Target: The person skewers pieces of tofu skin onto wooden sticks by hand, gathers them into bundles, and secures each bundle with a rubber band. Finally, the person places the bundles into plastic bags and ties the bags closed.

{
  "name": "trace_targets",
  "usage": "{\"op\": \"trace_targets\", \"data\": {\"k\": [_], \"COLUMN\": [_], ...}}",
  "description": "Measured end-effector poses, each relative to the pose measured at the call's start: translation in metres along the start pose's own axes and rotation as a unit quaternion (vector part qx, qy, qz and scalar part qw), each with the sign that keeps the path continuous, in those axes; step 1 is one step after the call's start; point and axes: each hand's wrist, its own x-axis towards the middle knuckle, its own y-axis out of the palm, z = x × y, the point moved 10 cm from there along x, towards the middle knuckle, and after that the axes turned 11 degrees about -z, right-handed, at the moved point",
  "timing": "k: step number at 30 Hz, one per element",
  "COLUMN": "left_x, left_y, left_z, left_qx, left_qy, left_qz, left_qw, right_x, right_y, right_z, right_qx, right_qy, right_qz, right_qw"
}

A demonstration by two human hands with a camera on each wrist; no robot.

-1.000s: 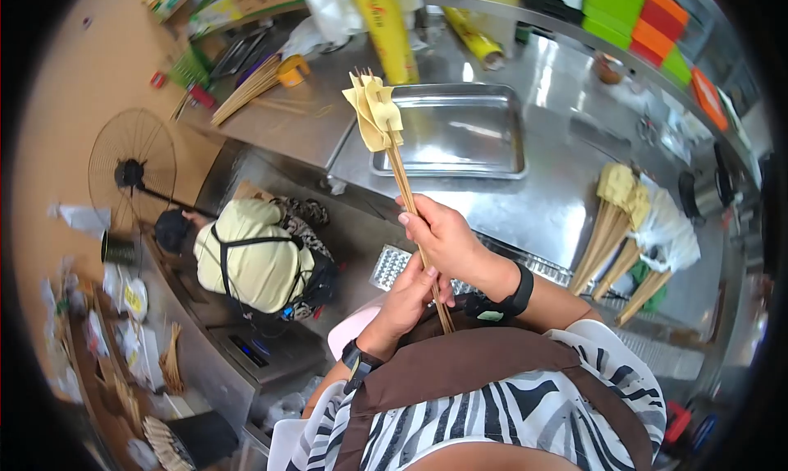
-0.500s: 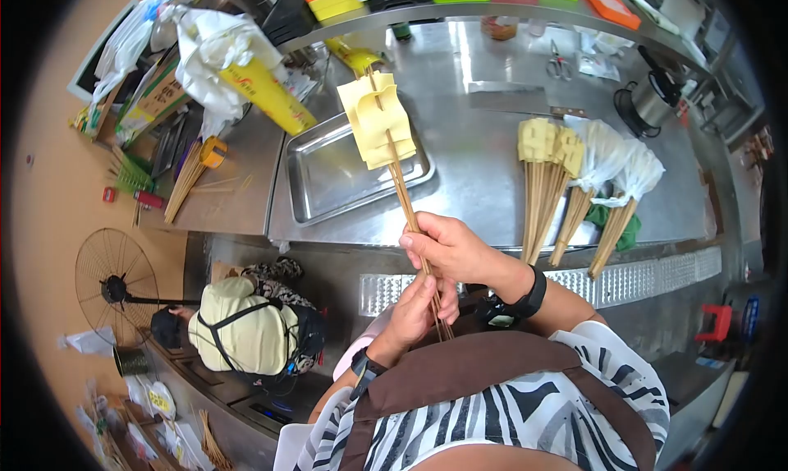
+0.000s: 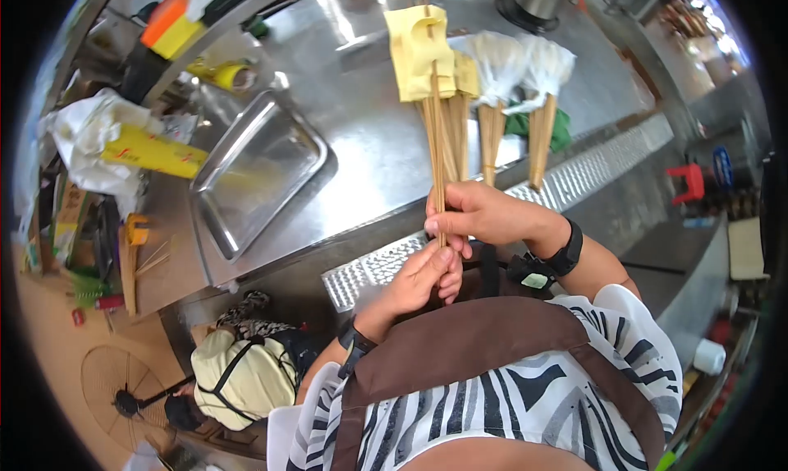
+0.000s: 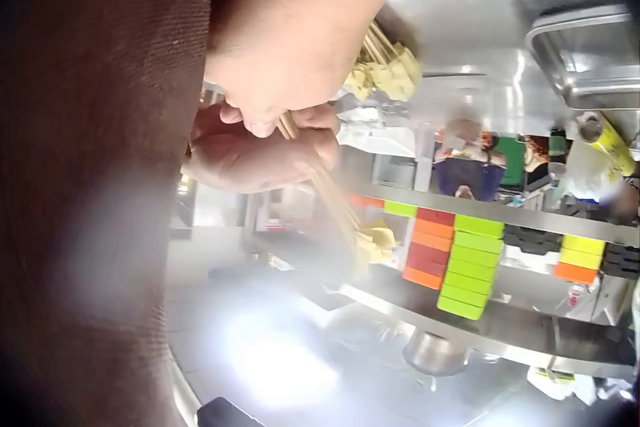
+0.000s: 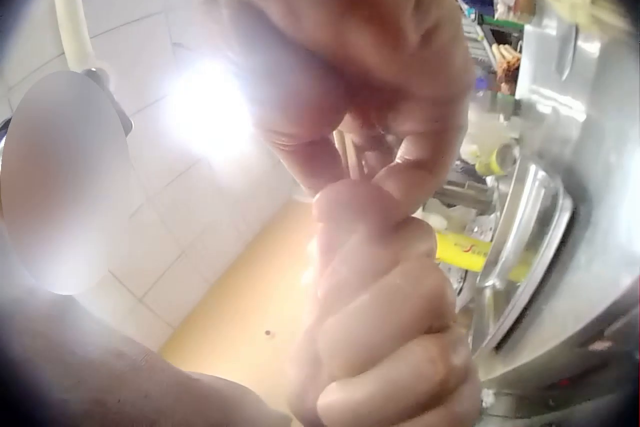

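Yellow sheets [image 3: 413, 56] on thin sticks [image 3: 437, 147] held up over the desk [image 3: 353, 114]

The right hand [image 3: 465, 211] has its grip clamped on the sticks, with the thumb on top. The left hand [image 3: 426, 276] sits just below and has its grip clamped on the low end of the same sticks. The yellow sheets are folded and poked onto the far end, up in the air.

To do this well, I think both hands should hold snug but not squeeze too hard, so the sticks stay in one neat bunch. The sheets look soft, so a hard bump might bend or tear them.

Past them on the desk lies another yellow bunch [image 3: 466, 77], then two white bags [image 3: 497, 67] over more sticks, with a green cloth [image 3: 561, 131] by them. Off to the left are a metal tray [image 3: 254, 171] and a yellow roll [image 3: 156, 149].

Some bits are hard to see. The held sheets cover part of the other bunch. Fingers hide the low stick ends. The left wrist view is blurry, and the right wrist view shows mostly fingers. I cannot count the sticks.
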Motion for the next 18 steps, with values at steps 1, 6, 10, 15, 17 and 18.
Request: {"op": "trace_targets", "data": {"k": [1, 6, 10, 15, 17, 18], "left_x": [0.005, 0.039, 0.068, 0.103, 0.107, 0.109], "left_y": [0.003, -0.079, -0.137, -0.115, -0.114, -0.112], "left_z": [0.005, 0.01, 0.061, 0.063, 0.049, 0.046], "left_qx": [0.005, 0.162, 0.279, 0.452, 0.498, 0.499], "left_qy": [-0.007, 0.065, -0.025, -0.022, 0.001, -0.005], "left_qz": [0.015, -0.207, -0.296, -0.322, -0.381, -0.39], "left_qw": [1.0, 0.963, 0.913, 0.831, 0.779, 0.774], "right_x": [-0.006, -0.033, -0.032, 0.008, 0.025, 0.032], "right_y": [-0.014, -0.134, -0.191, -0.216, -0.22, -0.225], "right_z": [-0.006, -0.032, -0.055, -0.068, -0.065, -0.063], "right_qx": [0.026, 0.085, 0.079, 0.11, 0.119, 0.125], "right_qy": [0.007, -0.041, -0.059, -0.07, -0.077, -0.076], "right_qz": [-0.039, -0.294, -0.352, -0.32, -0.273, -0.263], "right_qw": [0.999, 0.951, 0.931, 0.938, 0.952, 0.954]}}
